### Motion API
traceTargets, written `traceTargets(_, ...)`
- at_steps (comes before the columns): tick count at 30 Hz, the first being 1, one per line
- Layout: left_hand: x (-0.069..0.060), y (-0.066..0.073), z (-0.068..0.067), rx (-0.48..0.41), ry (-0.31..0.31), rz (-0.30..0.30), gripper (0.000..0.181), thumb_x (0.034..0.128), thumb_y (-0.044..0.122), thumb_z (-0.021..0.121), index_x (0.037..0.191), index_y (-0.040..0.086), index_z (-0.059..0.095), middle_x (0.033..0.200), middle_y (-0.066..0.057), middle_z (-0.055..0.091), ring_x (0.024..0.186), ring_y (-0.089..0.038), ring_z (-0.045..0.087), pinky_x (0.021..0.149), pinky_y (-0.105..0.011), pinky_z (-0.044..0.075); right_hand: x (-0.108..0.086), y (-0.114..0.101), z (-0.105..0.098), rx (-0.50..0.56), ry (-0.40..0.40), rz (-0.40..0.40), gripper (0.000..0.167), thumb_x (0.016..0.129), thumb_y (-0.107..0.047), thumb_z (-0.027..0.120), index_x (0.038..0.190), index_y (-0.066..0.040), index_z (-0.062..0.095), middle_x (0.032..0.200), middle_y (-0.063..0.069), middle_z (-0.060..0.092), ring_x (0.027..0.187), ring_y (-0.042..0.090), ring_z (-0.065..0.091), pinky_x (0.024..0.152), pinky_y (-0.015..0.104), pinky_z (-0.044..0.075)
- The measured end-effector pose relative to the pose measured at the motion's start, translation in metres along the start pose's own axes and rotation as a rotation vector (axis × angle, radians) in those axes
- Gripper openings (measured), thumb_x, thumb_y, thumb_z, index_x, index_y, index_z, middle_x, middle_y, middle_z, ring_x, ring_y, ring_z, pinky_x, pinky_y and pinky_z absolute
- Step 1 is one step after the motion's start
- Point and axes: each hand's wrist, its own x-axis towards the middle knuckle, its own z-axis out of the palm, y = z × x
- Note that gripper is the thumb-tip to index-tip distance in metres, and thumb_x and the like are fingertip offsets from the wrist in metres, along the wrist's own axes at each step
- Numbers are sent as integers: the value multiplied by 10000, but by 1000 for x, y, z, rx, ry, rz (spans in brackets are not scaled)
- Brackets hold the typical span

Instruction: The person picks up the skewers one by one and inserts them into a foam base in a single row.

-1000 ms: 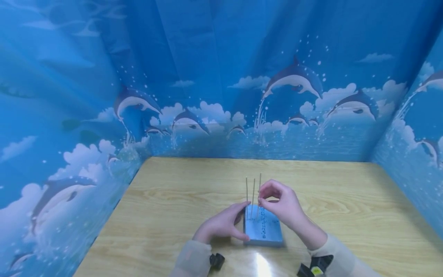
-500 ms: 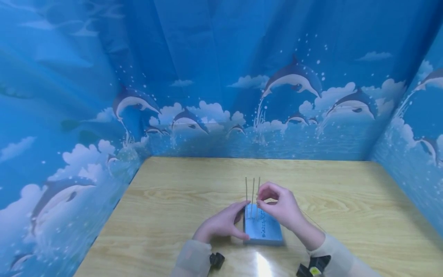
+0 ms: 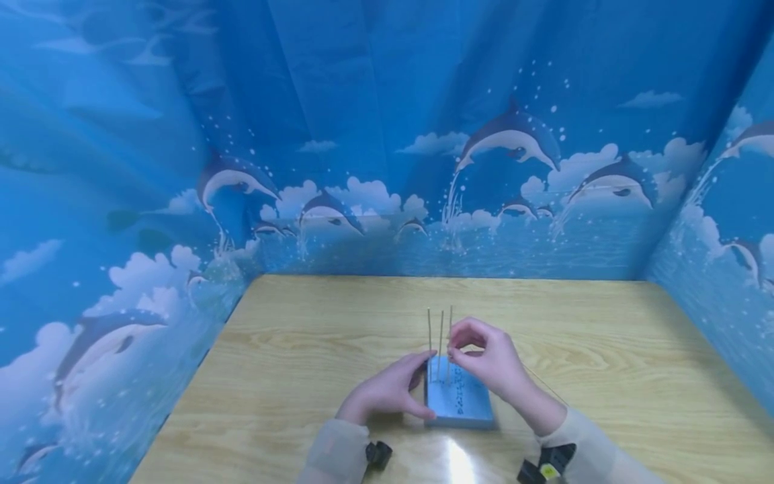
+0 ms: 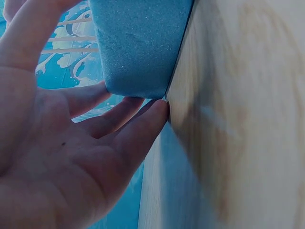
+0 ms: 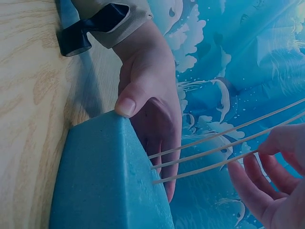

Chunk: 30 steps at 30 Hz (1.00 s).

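A blue foam block [image 3: 462,407] lies on the table, its top pitted with small holes. Three thin wooden skewers stand up from it in a row: the left skewer [image 3: 430,329], the middle skewer [image 3: 441,336] and the right skewer [image 3: 450,321]. My left hand [image 3: 393,390] holds the block's left side, thumb at the near corner and fingertips at the far one. In the left wrist view, fingertips [image 4: 159,109] touch the block's side. My right hand [image 3: 496,353] pinches the right skewer between thumb and fingertips above the block; the right wrist view shows this skewer [image 5: 205,169] entering the foam.
The wood-grain table [image 3: 326,323] stretches out around the block. A thin stick-like line [image 3: 544,384] shows beside the right wrist. Blue dolphin-print curtains [image 3: 363,134] enclose the back and sides. Both sleeves carry black wrist devices.
My right hand has shifted slightly left and down with the right skewer, which stands a little more upright. The thin line beside the right wrist has come into view. The left hand stays put.
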Motion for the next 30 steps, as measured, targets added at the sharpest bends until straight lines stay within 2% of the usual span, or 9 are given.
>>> traceTargets(9,2,1,-3,-15,-7,-28,1117,691,306,891,1564,63,238,1564,-105,382,1399,-248,437,1158,-342,403,4,-3,-1,-2,-9,50,207,811,40,713,981,-69,667,885,61,722,861,176,691,745,229,614)
traceTargets(16,3,2,-8,98,-5,-73,1128,678,393,886,1572,127,251,1598,-67,344,1463,-253,344,1224,-461,287,10,1,-8,1,-55,43,237,830,2,734,1052,-48,669,932,80,727,889,174,692,776,239,611)
traceTargets(20,4,2,-9,125,-8,-73,1128,675,407,885,1572,137,256,1602,-62,340,1469,-258,336,1223,-470,285,14,2,-25,79,-66,39,342,839,-8,733,1166,11,631,990,166,710,906,174,694,792,254,614)
traceTargets(24,4,3,-9,137,-9,-86,1130,669,402,889,1571,142,260,1604,-63,335,1471,-264,331,1223,-474,284,19,-2,-51,123,-9,68,405,857,-16,720,1237,34,590,1022,187,692,895,124,695,796,282,624)
traceTargets(27,4,5,-9,133,-7,-95,1127,664,380,896,1568,140,268,1602,-67,340,1470,-270,332,1222,-482,283,24,-4,-73,80,19,83,424,883,-50,708,1276,27,569,1046,171,684,886,70,683,800,288,624)
traceTargets(30,4,7,-9,138,-6,-104,1119,665,369,897,1567,146,273,1599,-62,346,1468,-267,336,1221,-481,284,28,-1,-92,3,9,109,426,907,-81,692,1302,3,556,1081,176,669,902,63,671,791,280,625)
